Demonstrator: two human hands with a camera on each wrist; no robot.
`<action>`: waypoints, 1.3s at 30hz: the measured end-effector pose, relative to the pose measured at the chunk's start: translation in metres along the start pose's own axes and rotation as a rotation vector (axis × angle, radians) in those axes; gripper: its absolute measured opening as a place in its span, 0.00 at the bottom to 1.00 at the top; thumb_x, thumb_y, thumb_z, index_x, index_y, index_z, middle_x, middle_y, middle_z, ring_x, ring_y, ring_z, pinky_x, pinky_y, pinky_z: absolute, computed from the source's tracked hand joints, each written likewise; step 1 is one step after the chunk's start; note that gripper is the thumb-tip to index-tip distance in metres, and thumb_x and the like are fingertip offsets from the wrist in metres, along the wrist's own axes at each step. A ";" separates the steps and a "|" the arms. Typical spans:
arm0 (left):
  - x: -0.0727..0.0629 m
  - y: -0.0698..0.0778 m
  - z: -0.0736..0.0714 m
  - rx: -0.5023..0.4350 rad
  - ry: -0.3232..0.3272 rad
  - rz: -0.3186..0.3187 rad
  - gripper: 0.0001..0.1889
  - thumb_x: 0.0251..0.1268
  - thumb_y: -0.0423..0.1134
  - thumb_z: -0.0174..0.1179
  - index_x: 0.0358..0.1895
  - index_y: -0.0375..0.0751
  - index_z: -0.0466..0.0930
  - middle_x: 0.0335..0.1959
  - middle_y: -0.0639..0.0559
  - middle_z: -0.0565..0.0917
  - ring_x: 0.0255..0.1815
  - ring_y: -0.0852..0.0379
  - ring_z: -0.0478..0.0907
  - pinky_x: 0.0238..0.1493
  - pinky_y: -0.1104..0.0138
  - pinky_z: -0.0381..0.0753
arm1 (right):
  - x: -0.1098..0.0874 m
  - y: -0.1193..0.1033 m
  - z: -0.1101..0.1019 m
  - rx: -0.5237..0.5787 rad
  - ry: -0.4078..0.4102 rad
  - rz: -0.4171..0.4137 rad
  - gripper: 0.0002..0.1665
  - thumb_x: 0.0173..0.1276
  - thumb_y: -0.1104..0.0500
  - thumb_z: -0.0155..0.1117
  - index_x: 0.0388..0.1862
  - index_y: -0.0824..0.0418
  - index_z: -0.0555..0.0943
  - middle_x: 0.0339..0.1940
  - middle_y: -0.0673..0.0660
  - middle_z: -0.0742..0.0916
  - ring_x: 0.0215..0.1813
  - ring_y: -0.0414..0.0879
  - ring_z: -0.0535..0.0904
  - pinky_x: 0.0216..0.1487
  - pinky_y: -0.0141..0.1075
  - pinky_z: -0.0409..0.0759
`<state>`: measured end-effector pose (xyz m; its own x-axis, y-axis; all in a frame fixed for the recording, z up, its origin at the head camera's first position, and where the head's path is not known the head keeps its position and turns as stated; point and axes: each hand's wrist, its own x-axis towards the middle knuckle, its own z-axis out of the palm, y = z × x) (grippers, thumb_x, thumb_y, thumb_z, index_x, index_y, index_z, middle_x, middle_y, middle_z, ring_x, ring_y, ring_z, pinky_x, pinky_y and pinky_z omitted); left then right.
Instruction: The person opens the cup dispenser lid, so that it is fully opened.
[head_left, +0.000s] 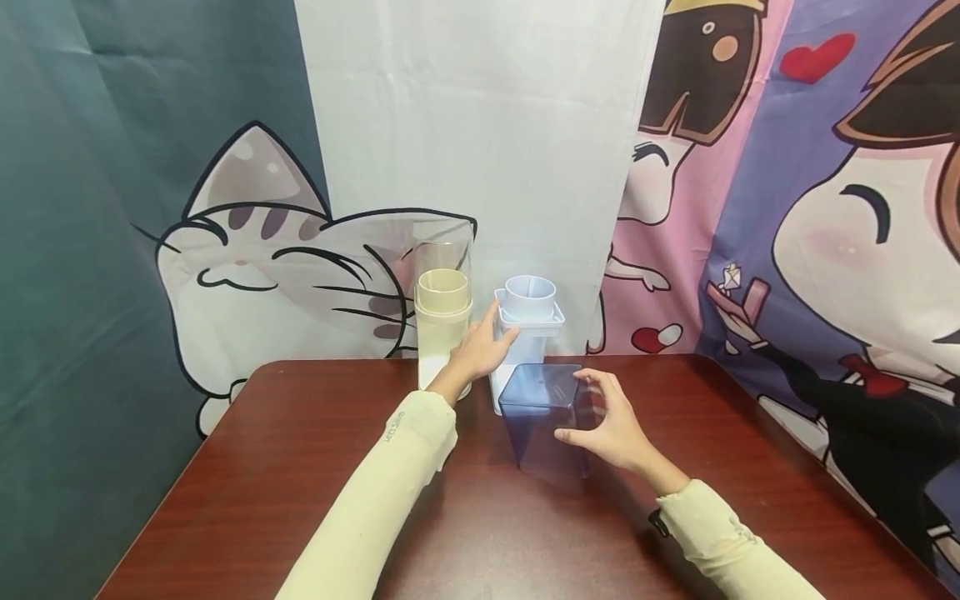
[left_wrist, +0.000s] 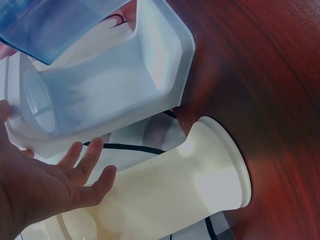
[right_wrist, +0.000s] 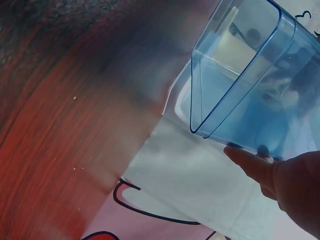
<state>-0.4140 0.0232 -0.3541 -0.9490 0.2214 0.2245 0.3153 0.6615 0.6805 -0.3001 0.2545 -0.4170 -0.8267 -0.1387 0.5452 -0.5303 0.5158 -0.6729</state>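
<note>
- The right hand (head_left: 618,429) held the clear blue box (head_left: 542,387) at its side, thumb and fingers bent around it.
- The box was over the near part of the pale blue stand (head_left: 530,343); whether it touched the desk (head_left: 300,483) could not be told.
- The left hand (head_left: 480,350), fingers loosely extended and gripping nothing, was at the stand's upper collar; contact was unclear.
- Just left stood a cream stand (head_left: 441,333) topped by a clear cylinder (head_left: 450,252).
- A printed curtain (head_left: 480,108) hung behind.

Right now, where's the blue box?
In the head view, the blue box is right of center, in the right hand, before the pale blue stand.
</note>
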 end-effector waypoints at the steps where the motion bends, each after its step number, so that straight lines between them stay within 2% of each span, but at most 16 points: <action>1: 0.000 0.000 0.000 0.003 0.000 -0.003 0.39 0.72 0.63 0.46 0.80 0.62 0.44 0.73 0.39 0.65 0.73 0.40 0.63 0.59 0.33 0.64 | 0.000 0.000 0.000 0.002 -0.001 -0.002 0.51 0.41 0.59 0.86 0.65 0.54 0.69 0.59 0.54 0.73 0.60 0.52 0.72 0.54 0.58 0.77; 5: 0.001 -0.001 0.001 0.004 0.004 -0.003 0.39 0.71 0.65 0.45 0.81 0.63 0.42 0.74 0.39 0.65 0.72 0.39 0.63 0.58 0.34 0.65 | 0.001 0.000 0.000 0.012 -0.005 0.000 0.51 0.41 0.58 0.86 0.65 0.55 0.69 0.60 0.54 0.73 0.60 0.53 0.72 0.54 0.58 0.77; 8: 0.002 -0.004 0.005 0.003 -0.013 0.013 0.40 0.73 0.65 0.42 0.81 0.58 0.40 0.74 0.40 0.65 0.72 0.40 0.64 0.60 0.38 0.69 | 0.000 0.001 0.000 0.027 -0.004 0.010 0.51 0.42 0.60 0.86 0.65 0.56 0.69 0.60 0.55 0.73 0.60 0.54 0.73 0.55 0.58 0.77; 13: 0.002 -0.006 0.008 -0.020 -0.055 0.015 0.41 0.75 0.64 0.40 0.81 0.48 0.40 0.68 0.41 0.74 0.69 0.43 0.69 0.62 0.44 0.70 | 0.002 0.004 -0.002 0.039 -0.006 0.011 0.51 0.42 0.61 0.86 0.65 0.56 0.68 0.60 0.56 0.73 0.61 0.53 0.74 0.56 0.56 0.77; 17: 0.002 -0.006 0.009 -0.025 -0.056 -0.012 0.41 0.74 0.65 0.40 0.81 0.50 0.42 0.63 0.43 0.79 0.66 0.45 0.73 0.61 0.44 0.70 | 0.003 0.006 -0.001 0.046 -0.008 0.005 0.51 0.42 0.60 0.86 0.66 0.57 0.69 0.61 0.57 0.74 0.61 0.55 0.74 0.57 0.58 0.77; 24: 0.004 -0.006 0.012 -0.040 -0.049 -0.013 0.40 0.74 0.64 0.41 0.81 0.52 0.42 0.61 0.44 0.80 0.64 0.44 0.75 0.60 0.44 0.71 | 0.005 0.006 0.001 0.052 -0.024 0.038 0.51 0.43 0.63 0.85 0.67 0.59 0.68 0.63 0.58 0.73 0.63 0.58 0.74 0.57 0.57 0.78; 30: 0.008 -0.006 0.011 -0.029 -0.051 -0.025 0.40 0.74 0.64 0.41 0.81 0.51 0.43 0.60 0.44 0.81 0.64 0.44 0.74 0.60 0.45 0.72 | 0.006 -0.015 -0.003 0.064 -0.038 0.040 0.50 0.45 0.67 0.82 0.67 0.68 0.67 0.64 0.66 0.72 0.64 0.67 0.72 0.56 0.61 0.76; 32: 0.010 -0.007 0.012 -0.025 -0.052 -0.029 0.40 0.74 0.65 0.41 0.81 0.51 0.44 0.60 0.45 0.81 0.65 0.45 0.74 0.60 0.45 0.72 | 0.006 -0.018 -0.003 0.073 -0.042 0.042 0.50 0.45 0.67 0.82 0.67 0.68 0.67 0.65 0.66 0.72 0.65 0.67 0.71 0.56 0.62 0.75; 36: 0.010 -0.010 0.013 -0.030 -0.065 -0.024 0.40 0.74 0.65 0.40 0.81 0.51 0.44 0.61 0.44 0.80 0.65 0.44 0.74 0.62 0.46 0.71 | 0.007 -0.001 -0.002 0.088 -0.046 0.061 0.51 0.47 0.65 0.83 0.69 0.61 0.66 0.68 0.62 0.71 0.68 0.63 0.71 0.58 0.60 0.75; 39: 0.007 -0.013 0.009 -0.110 -0.082 0.002 0.40 0.76 0.61 0.43 0.80 0.42 0.44 0.67 0.38 0.73 0.68 0.42 0.70 0.67 0.47 0.66 | 0.009 0.012 0.000 0.109 -0.043 0.059 0.51 0.46 0.65 0.83 0.69 0.58 0.67 0.68 0.60 0.72 0.68 0.62 0.71 0.57 0.58 0.76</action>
<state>-0.4246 0.0226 -0.3676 -0.9437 0.2831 0.1712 0.3105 0.5791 0.7538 -0.3134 0.2594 -0.4202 -0.8631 -0.1481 0.4829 -0.4959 0.4297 -0.7546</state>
